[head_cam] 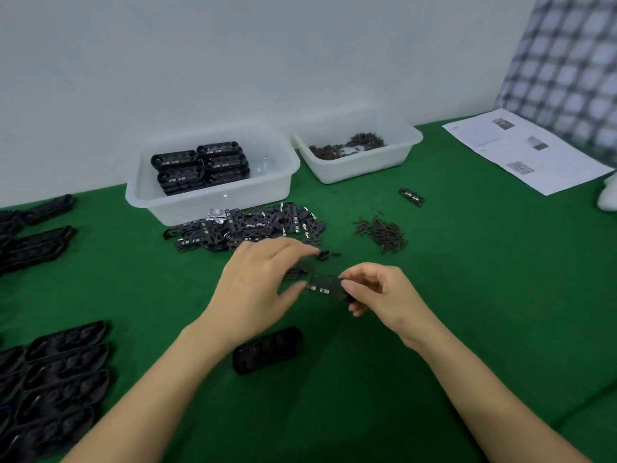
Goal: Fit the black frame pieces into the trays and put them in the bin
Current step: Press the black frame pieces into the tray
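A black frame piece [325, 286] with small silver contacts hangs above the green table, pinched at its right end by my right hand [380, 295]. My left hand [257, 285] pinches its left end with the thumb, the other fingers spread above it. Below my hands lies one black oval tray [268, 349] on the cloth. A heap of loose black frame pieces [247, 227] lies beyond my hands. The white bin [213, 175] behind the heap holds stacked filled trays [200, 167].
A second white bin [359, 148] at the back holds small dark parts. A pile of small dark pins [382, 233] lies to the right, and one lone frame piece [412, 196]. Empty black trays [56, 382] are stacked at the left edge. A printed sheet [521, 148] lies far right.
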A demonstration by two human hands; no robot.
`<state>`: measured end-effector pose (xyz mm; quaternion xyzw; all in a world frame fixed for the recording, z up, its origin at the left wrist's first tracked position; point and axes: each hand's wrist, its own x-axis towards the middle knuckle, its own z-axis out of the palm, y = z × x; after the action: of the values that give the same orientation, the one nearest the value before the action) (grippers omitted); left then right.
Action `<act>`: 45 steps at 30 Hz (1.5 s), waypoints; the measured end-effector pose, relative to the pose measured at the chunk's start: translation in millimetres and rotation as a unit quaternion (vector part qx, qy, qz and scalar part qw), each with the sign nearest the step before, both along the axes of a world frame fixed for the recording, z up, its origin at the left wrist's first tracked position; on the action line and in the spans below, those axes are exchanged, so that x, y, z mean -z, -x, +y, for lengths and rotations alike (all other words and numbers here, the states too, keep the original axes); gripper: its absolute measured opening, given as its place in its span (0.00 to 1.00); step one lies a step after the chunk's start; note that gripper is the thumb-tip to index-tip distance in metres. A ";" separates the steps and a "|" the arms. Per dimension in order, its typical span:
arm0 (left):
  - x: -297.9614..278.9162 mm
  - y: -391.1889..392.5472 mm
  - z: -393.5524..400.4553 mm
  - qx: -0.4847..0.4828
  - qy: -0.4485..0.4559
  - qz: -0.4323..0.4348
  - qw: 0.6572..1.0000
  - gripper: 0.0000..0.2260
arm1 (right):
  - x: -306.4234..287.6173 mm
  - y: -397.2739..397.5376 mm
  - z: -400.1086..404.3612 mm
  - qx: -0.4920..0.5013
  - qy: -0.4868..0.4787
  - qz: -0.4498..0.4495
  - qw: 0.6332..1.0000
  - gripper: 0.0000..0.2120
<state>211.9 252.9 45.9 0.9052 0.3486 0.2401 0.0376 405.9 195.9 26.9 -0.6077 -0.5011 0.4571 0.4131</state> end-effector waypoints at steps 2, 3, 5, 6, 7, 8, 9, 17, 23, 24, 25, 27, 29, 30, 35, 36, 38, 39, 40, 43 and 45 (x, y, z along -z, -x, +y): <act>-5.8 4.8 -8.8 0.037 0.059 0.018 0.997 0.23 | -3.7 6.7 0.1 -0.033 -0.008 -0.050 0.998 0.07; -6.9 6.6 -12.7 0.032 0.079 0.014 0.996 0.22 | -5.3 11.1 -0.2 -0.051 -0.016 -0.068 0.996 0.07; -6.5 11.4 -18.4 0.013 0.081 -0.009 0.997 0.18 | -6.2 21.1 -0.9 -0.073 -0.027 -0.077 0.994 0.07; -6.1 14.1 -21.1 0.009 0.078 -0.022 0.997 0.16 | -6.1 25.8 -1.5 -0.077 -0.029 -0.068 0.994 0.06; -5.5 17.1 -22.8 0.009 0.077 -0.029 0.997 0.15 | -5.5 29.7 -1.9 -0.080 -0.027 -0.053 0.995 0.06; -4.2 20.7 -24.2 0.010 0.073 -0.029 0.997 0.14 | -3.8 32.9 -2.2 -0.084 -0.026 -0.043 0.995 0.06; -2.8 24.8 -25.6 0.009 0.070 -0.027 0.997 0.13 | -3.2 36.3 -2.9 -0.088 -0.025 -0.036 0.995 0.05; 8.0 54.9 -39.8 0.011 0.131 -0.032 0.991 0.12 | 14.7 42.5 -5.6 -0.179 -0.087 -0.190 0.961 0.20; 13.6 65.0 -46.5 0.011 0.151 0.005 0.989 0.12 | 31.2 42.0 -7.9 -0.217 -0.118 -0.342 0.907 0.28; 13.8 63.9 -46.5 0.015 0.153 0.010 0.988 0.11 | 32.3 44.4 -8.0 -0.205 -0.133 -0.348 0.905 0.25; 13.7 62.4 -46.0 0.019 0.154 0.015 0.988 0.11 | 33.1 45.9 -8.0 -0.196 -0.143 -0.350 0.905 0.23; 12.3 59.3 -44.7 0.025 0.150 0.029 0.988 0.11 | 33.9 46.8 -9.3 -0.186 -0.149 -0.348 0.907 0.22; 10.2 55.6 -42.4 0.033 0.139 0.048 0.989 0.11 | 34.2 47.3 -11.7 -0.179 -0.153 -0.345 0.909 0.22; 9.2 53.5 -41.1 0.037 0.135 0.057 0.989 0.11 | 34.3 47.6 -12.8 -0.174 -0.154 -0.343 0.910 0.22; 2.6 41.4 -33.5 0.069 0.115 0.101 0.986 0.10 | 33.9 47.3 -17.0 -0.137 -0.140 -0.329 0.924 0.22; 1.2 39.1 -31.8 0.076 0.110 0.108 0.985 0.10 | 33.6 47.1 -17.5 -0.134 -0.138 -0.326 0.926 0.22; -1.3 34.8 -28.8 0.089 0.104 0.118 0.984 0.09 | 32.9 46.8 -18.0 -0.131 -0.131 -0.321 0.929 0.22; -2.1 33.3 -27.9 0.093 0.101 0.122 0.983 0.09 | 32.6 46.6 -18.3 -0.129 -0.128 -0.319 0.930 0.22; -2.4 32.2 -27.6 0.097 0.097 0.123 0.983 0.09 | 32.4 46.5 -18.4 -0.126 -0.128 -0.317 0.931 0.22; -2.0 33.6 -28.4 0.093 0.095 0.117 0.984 0.09 | 31.8 46.1 -19.1 -0.116 -0.128 -0.318 0.932 0.22; -1.4 36.7 -29.3 0.082 0.097 0.116 0.985 0.10 | 31.4 46.9 -19.8 -0.115 -0.132 -0.324 0.930 0.22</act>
<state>175.2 223.6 47.3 0.9443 0.2973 0.0946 0.1044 359.0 176.1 -4.5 -0.6008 -0.7299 0.2099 0.2494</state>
